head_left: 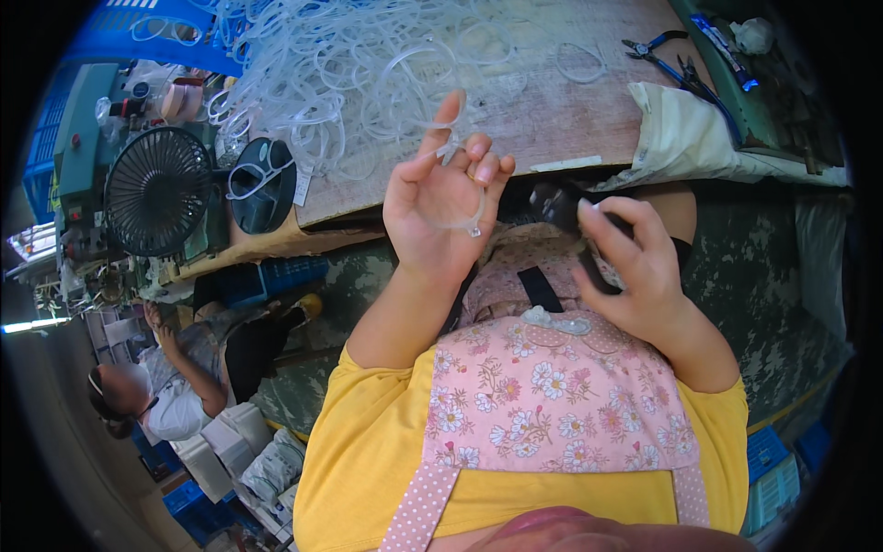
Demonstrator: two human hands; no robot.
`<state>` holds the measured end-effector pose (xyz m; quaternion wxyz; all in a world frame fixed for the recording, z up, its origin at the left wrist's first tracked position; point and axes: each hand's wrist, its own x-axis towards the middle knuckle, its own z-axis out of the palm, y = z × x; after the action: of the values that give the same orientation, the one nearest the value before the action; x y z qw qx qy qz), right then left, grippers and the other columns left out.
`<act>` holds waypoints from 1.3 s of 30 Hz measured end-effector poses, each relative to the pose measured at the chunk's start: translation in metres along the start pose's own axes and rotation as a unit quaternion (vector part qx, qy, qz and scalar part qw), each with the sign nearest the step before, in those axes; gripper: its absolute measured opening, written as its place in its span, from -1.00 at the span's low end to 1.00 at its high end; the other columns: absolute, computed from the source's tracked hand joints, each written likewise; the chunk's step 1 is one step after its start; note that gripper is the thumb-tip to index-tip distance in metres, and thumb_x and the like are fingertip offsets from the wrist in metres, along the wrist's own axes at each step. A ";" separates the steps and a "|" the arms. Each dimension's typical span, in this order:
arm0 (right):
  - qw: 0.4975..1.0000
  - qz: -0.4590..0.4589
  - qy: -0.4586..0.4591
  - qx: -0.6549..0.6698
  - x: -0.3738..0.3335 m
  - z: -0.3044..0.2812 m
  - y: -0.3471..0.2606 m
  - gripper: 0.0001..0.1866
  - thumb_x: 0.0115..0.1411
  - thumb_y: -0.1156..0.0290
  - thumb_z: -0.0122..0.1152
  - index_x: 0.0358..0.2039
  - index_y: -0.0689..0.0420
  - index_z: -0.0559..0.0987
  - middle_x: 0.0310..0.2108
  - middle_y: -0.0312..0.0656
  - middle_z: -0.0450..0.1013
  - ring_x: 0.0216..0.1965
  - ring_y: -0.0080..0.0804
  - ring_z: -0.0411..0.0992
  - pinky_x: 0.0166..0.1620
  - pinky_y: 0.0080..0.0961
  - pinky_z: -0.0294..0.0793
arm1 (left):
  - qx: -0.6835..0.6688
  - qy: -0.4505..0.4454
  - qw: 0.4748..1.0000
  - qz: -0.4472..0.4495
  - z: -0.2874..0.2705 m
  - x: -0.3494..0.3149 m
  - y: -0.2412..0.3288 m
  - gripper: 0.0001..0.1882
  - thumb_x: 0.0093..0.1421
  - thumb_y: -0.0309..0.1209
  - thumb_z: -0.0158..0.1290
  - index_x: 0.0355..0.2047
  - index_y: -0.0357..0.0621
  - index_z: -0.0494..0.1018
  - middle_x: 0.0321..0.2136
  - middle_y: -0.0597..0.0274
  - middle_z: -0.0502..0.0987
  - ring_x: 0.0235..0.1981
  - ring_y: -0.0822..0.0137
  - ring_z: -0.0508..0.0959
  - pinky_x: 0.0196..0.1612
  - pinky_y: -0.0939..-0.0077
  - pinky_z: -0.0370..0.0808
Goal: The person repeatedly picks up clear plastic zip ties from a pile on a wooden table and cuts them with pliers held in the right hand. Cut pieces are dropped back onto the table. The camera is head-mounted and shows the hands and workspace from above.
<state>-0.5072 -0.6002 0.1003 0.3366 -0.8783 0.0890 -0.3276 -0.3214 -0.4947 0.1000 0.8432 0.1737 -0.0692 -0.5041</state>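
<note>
While our left hand (440, 198) is raised palm-up in front of the bench, a short loop of clear tube (464, 207) lies across it, running from between the curled fingers down past the palm to a small fitting at its lower end. The index finger points up and away; the other fingers bend over the tube and pinch it lightly against the palm, so the hand is closed on it rather than spread. Our right hand (635, 262) sits just beside and lower, its fingers and thumb wrapped around a black tool (561, 207) whose rounded head sticks out toward the left hand without touching it. Both hands hover over our pink flowered apron (561, 386).

Beyond them a wooden board (570, 115) carries a large tangle of clear tubes (368, 64). Blue-handled pliers (658, 51) lie at its far right corner, near a folded white cloth (690, 129). A black fan (156, 190) stands well to the left, and another person (175, 386) sits below it.
</note>
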 end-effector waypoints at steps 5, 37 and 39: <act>0.986 -0.091 -0.110 -0.088 0.000 -0.001 0.002 -0.29 -0.22 0.46 0.35 0.08 -0.10 0.51 -0.12 -0.16 0.34 -0.18 -0.21 0.34 -0.15 -0.27 0.34 | 0.026 -0.085 0.995 -0.050 -0.007 0.004 0.002 -0.39 0.21 -0.26 -0.17 0.27 -0.18 0.15 -0.20 0.05 0.41 -0.22 0.22 0.44 0.18 0.23 0.24; 0.836 0.162 -0.087 0.517 0.029 0.023 0.046 -0.41 0.19 0.50 0.05 0.23 0.19 0.15 0.09 -0.11 0.27 -0.10 -0.45 0.42 -0.09 -0.53 0.40 | 0.256 -0.070 0.962 -0.062 -0.032 0.084 -0.017 -0.48 0.24 -0.08 0.11 0.02 -0.24 0.42 -0.16 0.30 0.46 -0.10 0.40 0.41 0.01 0.47 0.33; 0.873 0.162 -0.110 0.447 0.028 0.022 0.041 -0.41 0.19 0.50 0.07 0.23 0.20 0.15 0.05 -0.13 0.30 -0.13 -0.49 0.41 -0.09 -0.56 0.38 | 0.346 -0.034 0.937 -0.040 -0.035 0.077 -0.020 -0.46 0.23 -0.08 0.11 0.05 -0.23 0.39 -0.12 0.28 0.46 -0.09 0.40 0.41 0.03 0.46 0.32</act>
<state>-0.4697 -0.6300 0.0760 0.7490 -0.6381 0.0362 -0.1744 -0.2909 -0.5632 0.0558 0.7073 0.4402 -0.2612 -0.4875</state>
